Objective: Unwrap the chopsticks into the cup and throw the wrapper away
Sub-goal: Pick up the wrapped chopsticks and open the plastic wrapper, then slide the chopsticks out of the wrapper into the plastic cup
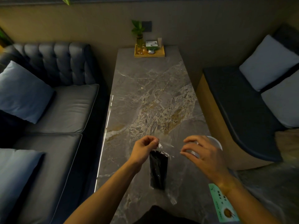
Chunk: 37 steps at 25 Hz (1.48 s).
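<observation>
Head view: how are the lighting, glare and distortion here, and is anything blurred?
Head view: dim, warm lighting; a bright glare strip runs along the marble table at its left edge; wide-angle bending curves the sofa and bench; the right hand looks slightly motion-soft, and the clear wrapper is hard to trace.

I count my two hands, the left hand [144, 148] and the right hand [204, 155]. One wrapped chopstick pack [158, 170] sits at lower centre, one clear cup [214, 142] just right of it. One green packet [224, 206] lies lower right. One wooden tray [149, 54] is at top centre. Four cushions: two on the left [24, 91] [14, 175], two on the right [267, 63] [283, 102].
</observation>
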{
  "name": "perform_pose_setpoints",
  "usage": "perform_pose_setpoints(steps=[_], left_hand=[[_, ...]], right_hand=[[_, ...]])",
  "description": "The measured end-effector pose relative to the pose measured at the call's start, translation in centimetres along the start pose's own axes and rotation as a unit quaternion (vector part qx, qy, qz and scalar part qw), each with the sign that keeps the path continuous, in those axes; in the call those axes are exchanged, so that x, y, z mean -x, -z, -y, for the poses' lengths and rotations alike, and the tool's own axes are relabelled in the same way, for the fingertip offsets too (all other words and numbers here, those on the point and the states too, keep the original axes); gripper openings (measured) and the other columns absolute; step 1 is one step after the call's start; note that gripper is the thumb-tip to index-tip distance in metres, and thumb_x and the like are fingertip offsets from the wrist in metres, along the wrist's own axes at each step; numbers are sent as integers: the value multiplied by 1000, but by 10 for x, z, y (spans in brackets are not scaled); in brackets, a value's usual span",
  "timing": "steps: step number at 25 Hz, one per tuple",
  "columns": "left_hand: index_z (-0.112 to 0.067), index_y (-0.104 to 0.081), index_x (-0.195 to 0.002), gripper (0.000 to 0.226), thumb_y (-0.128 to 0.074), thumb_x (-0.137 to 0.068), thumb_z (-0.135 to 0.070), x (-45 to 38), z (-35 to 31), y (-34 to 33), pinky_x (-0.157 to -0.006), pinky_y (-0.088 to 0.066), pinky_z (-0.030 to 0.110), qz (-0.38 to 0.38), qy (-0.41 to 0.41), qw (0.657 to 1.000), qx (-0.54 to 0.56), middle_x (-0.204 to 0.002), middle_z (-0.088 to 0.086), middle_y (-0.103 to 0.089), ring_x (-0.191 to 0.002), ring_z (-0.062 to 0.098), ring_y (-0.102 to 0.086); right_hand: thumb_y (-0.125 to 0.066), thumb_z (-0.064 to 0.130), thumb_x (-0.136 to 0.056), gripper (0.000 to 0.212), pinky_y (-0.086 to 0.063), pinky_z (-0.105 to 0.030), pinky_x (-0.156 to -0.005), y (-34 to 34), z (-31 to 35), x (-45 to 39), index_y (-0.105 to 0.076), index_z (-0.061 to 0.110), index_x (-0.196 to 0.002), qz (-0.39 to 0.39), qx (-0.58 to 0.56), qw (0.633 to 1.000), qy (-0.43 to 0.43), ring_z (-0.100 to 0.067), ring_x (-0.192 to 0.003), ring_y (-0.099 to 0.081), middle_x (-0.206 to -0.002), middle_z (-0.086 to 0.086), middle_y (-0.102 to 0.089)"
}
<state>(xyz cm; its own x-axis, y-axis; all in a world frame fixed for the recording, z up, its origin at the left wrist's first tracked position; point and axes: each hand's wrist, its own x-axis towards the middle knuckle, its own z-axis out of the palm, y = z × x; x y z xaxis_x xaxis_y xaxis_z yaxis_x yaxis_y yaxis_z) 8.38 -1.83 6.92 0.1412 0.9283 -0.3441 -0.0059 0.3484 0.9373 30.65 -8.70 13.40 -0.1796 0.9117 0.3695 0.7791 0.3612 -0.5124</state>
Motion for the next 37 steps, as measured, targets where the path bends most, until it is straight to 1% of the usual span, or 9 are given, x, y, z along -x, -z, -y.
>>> perform_pose_setpoints(steps=[6, 10, 15, 18, 21, 28, 31, 34, 37], left_hand=[[-5, -65, -102, 17, -64, -91, -18, -13, -14, -28, -77, -48, 30, 5, -41, 994, -105, -90, 4, -64, -80, 13, -59], [-36, -47, -122, 39, -65, -88, -31, 12, -2, -33, -83, -43, 10, -97, -179, 960, -192, -116, -12, -49, -102, 2, -52], [-51, -40, -105, 44, -60, -73, -74, 72, 57, -5, -81, -40, 10, 4, -235, 908, -348, -100, -22, -50, -95, -1, -52], [-36, -48, -101, 40, -64, -76, -62, 79, 87, 10, -79, -43, 21, 24, -223, 877, -426, -96, -14, -52, -90, 4, -52], [-29, -52, -87, 16, -61, -78, -38, 77, 109, 36, -71, -42, 28, -2, -156, 881, -447, -89, -6, -59, -84, 18, -59], [-40, -53, -74, 24, -66, -87, -24, 58, 105, 84, -69, -46, 26, -52, -79, 923, -372, -82, -9, -60, -77, 7, -58], [-34, -62, -78, 17, -67, -88, -21, 52, 89, 90, -67, -50, 19, -68, -64, 950, -298, -83, -4, -67, -75, 6, -63], [-29, -66, -80, 13, -68, -88, -18, 50, 63, 88, -61, -53, 16, -81, -76, 974, -196, -79, 2, -69, -69, 7, -67], [-21, -66, -81, 13, -71, -84, -9, 48, 29, 77, -62, -50, 11, -98, -128, 977, -136, -75, -2, -68, -66, -1, -63]], right_hand=[[-72, 33, -82, 10, -50, -32, -81, -2, 11, -13, -69, 23, -80, 18, 29, 994, 102, -14, -102, -58, -102, 8, -68], [-75, 27, -77, 16, -49, -40, -67, -6, 19, -23, -63, 19, -70, 4, 25, 999, 43, -17, -83, -57, -75, 4, -64], [-78, 23, -73, 20, -49, -38, -64, -18, 34, -39, -59, 18, -70, -16, 50, 998, -29, -18, -72, -55, -69, 2, -60], [-75, 25, -75, 18, -47, -35, -66, -25, 37, -46, -59, 19, -71, -20, 47, 997, -54, -20, -72, -54, -73, -2, -58], [-70, 28, -81, 13, -53, -40, -64, -25, 29, -53, -60, 21, -76, -17, 10, 991, -135, -23, -74, -58, -79, -3, -61], [-74, 23, -82, 12, -52, -28, -63, -16, -12, -45, -67, 14, -78, 20, -194, 936, -292, -9, -64, -64, -70, -2, -70], [-73, 16, -82, 11, -55, -30, -67, -6, -22, -39, -68, 6, -82, 10, -283, 902, -325, -16, -66, -66, -75, -12, -71], [-71, 12, -83, 1, -58, -19, -62, 15, -26, -31, -72, 12, -84, -7, -346, 871, -348, -13, -69, -68, -75, -6, -74], [-69, 10, -84, 10, -57, -26, -70, 40, -34, -23, -73, 13, -92, -17, -378, 849, -368, -14, -72, -67, -78, -3, -75]])
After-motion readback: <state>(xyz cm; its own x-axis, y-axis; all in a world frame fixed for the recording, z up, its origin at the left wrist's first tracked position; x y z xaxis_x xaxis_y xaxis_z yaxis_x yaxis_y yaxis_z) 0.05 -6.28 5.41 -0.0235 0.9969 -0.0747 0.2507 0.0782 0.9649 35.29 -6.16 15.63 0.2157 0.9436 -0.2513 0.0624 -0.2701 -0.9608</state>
